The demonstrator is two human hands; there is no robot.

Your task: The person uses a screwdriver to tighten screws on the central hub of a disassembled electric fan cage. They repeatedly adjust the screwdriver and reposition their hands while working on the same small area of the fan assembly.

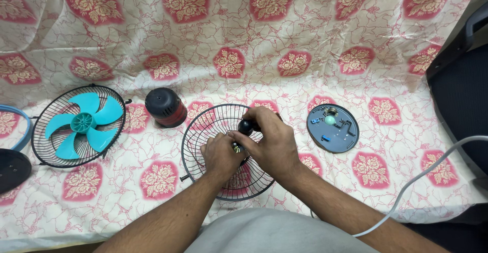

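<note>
Both forearms reach up from the lower edge to a black wire fan guard (203, 131) lying flat on the flowered cloth (386, 182). Left hand (219, 154) curls narrowly beside a small metal part, while right hand (272, 141) pinches a round black knob (246, 127) just beyond its fingertips. Which way the knob's axis points cannot be told. Farther left lies a teal-bladed guard (79, 126).

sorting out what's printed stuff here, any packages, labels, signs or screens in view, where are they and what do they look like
No packages, signs, screens or readable labels show.
Nearest thing to one: a round grey base plate, right of the hands, flat on the flowered cloth, with small blue parts and a pale green knob.
Both hands, left hand and right hand, are at a small black part over the black wire fan guard; it bears no label.
</note>
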